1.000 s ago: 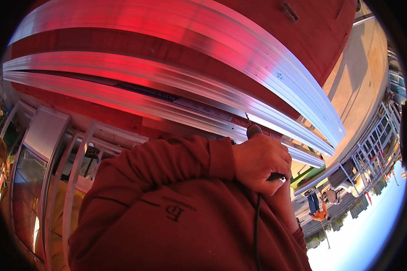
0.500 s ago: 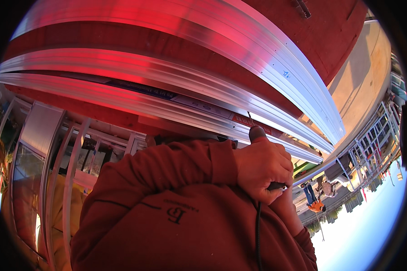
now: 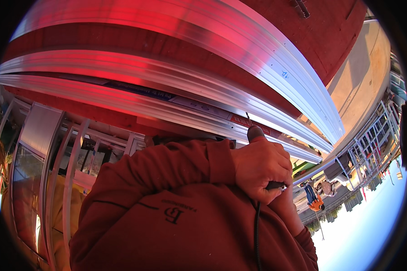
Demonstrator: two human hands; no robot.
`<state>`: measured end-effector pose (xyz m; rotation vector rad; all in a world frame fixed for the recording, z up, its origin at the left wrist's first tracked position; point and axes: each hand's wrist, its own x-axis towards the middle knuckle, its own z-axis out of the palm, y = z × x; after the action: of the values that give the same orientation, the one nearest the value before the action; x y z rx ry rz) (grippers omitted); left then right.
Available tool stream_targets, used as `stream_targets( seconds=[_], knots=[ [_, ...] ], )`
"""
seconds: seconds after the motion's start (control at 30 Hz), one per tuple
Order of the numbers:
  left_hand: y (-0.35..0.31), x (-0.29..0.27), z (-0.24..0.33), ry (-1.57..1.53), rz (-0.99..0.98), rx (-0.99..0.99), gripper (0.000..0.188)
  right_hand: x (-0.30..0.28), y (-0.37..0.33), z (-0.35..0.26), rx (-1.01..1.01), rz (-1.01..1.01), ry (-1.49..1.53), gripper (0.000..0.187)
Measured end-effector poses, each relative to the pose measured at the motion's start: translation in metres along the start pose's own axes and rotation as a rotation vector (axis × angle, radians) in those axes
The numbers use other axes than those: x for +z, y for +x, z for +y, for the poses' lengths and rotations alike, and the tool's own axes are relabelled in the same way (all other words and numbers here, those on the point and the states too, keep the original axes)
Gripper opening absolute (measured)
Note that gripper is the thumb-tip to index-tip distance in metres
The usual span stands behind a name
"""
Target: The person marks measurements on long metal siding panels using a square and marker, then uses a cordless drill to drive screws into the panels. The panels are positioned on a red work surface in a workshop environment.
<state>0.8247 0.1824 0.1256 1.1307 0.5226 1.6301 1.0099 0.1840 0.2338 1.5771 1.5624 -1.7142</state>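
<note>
My left hand [image 3: 261,169] is closed round a dark corded power drill [image 3: 256,132], mostly hidden under the fingers. Its thin drill bit [image 3: 248,116] points away from me, over the gap between two silvery metal profiles. A black cord [image 3: 257,239] runs down from the grip along my red-brown sweatshirt. My right forearm [image 3: 287,210] rises from the lower right behind the left hand, which hides my right hand. Close ahead lie the long ribbed metal profiles [image 3: 181,108]. Between them shows a dark strip with coloured label patches [image 3: 203,106].
A wider metal profile [image 3: 276,58] with a blue pen mark lies farther off on a red surface [image 3: 330,36]. Metal frames [image 3: 79,149] stand at my left. At the right are a metal railing structure [image 3: 371,140] and a person in an orange top [image 3: 316,204].
My left hand and the drill have shifted very slightly left. The grip is the same, and the profiles look nearly unmoved.
</note>
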Motion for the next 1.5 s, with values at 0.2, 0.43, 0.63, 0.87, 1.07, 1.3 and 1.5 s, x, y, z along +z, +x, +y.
stream_targets(
  seconds=[0.2, 0.43, 0.63, 0.87, 1.07, 1.3, 1.5],
  knots=[
    [0.001, -0.002, 0.001, 0.020, 0.000, -0.014, 0.030, -0.009, -0.002, 0.008, -0.034, -0.060, -0.042, 0.051],
    [0.003, 0.000, 0.001, -0.007, 0.022, -0.031, 0.031, -0.001, 0.010, -0.020, -0.084, 0.183, -0.143, 0.042],
    [0.000, -0.002, -0.001, 0.004, -0.005, -0.003, 0.032, -0.009, 0.004, -0.015, -0.055, 0.021, -0.198, 0.049],
    [0.003, -0.004, 0.000, 0.016, 0.000, -0.017, 0.033, -0.004, 0.012, -0.026, -0.133, 0.207, -0.165, 0.036],
    [0.001, -0.001, -0.002, -0.009, 0.012, -0.002, 0.033, -0.003, 0.012, -0.029, -0.111, 0.211, -0.147, 0.035],
    [0.000, -0.004, 0.000, -0.020, 0.004, -0.004, 0.033, 0.001, 0.013, -0.026, -0.116, 0.239, -0.124, 0.034],
    [0.002, -0.004, 0.000, -0.014, 0.011, -0.002, 0.032, -0.003, 0.013, -0.036, -0.101, 0.221, -0.154, 0.033]
  ],
)
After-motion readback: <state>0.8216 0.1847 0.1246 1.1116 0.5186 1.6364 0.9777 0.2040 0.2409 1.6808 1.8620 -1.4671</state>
